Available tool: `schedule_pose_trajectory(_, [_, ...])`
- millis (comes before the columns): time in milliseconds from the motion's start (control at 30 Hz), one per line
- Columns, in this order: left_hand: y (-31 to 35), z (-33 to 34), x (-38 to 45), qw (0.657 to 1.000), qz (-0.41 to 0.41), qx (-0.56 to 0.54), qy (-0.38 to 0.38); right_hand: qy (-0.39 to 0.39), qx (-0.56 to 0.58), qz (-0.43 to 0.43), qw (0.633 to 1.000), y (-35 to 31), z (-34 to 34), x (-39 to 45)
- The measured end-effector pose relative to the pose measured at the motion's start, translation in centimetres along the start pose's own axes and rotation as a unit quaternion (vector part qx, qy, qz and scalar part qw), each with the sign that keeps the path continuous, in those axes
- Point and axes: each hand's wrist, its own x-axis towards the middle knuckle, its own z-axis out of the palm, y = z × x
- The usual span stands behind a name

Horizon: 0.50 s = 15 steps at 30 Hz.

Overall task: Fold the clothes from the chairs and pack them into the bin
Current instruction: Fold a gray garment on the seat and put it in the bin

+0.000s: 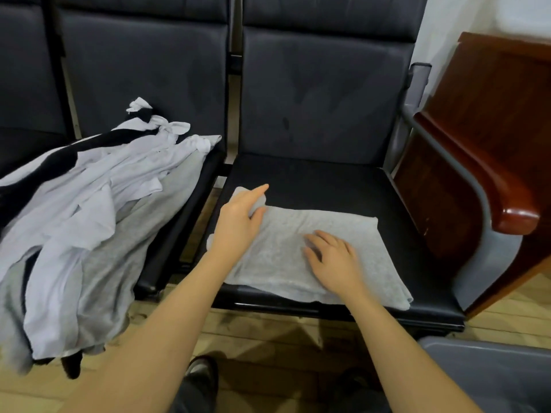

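Note:
A light grey garment (286, 263) lies partly folded on the seat of the right-hand black chair (343, 180). My left hand (238, 222) is at its far left corner, thumb and fingers pinching a fold of the cloth while the index finger points out. My right hand (334, 257) rests flat on the middle of the garment with fingers spread. A pile of white, grey and black clothes (89, 222) drapes over the seat of the chair to the left. A corner of the grey bin (489, 371) shows at the lower right.
A dark red wooden desk (483, 144) stands just right of the chair's grey armrest (441, 150). More black chairs run to the left. The floor is light wood, and my shoe (202, 371) shows below.

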Motion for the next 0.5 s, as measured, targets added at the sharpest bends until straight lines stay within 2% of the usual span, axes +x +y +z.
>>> schedule_pose_trajectory(100, [3.1,2.5,0.9,0.998,0.008,-0.034,-0.049,0.007,-0.054,0.05,0.997,3.4,-1.3,-1.3])
schedule_pose_trajectory(167, [5.4,4.8,1.4,0.996,0.007,-0.033,-0.079,0.023,-0.037,0.09,0.995,5.3,-2.0,-2.1])
schedule_pose_trajectory(233, [7.5,7.4,1.8,0.993,0.022,-0.04,-0.112,0.061,0.027,0.136,0.988,6.6,-2.6,-2.6])
schedule_pose_trajectory(333, [10.1,11.1,2.1,0.982,-0.026,-0.057,-0.181,0.097,0.126,0.183,0.97,7.6,-3.3,-2.9])
schedule_pose_trajectory(433, [11.0,13.6,2.5,0.952,-0.078,-0.098,-0.279,0.114,0.224,0.21,0.945,8.2,-3.7,-2.9])
schedule_pose_trajectory(500, [10.7,14.0,2.7,0.936,-0.089,-0.136,-0.313,0.125,0.256,0.219,0.933,8.6,-3.8,-2.9])
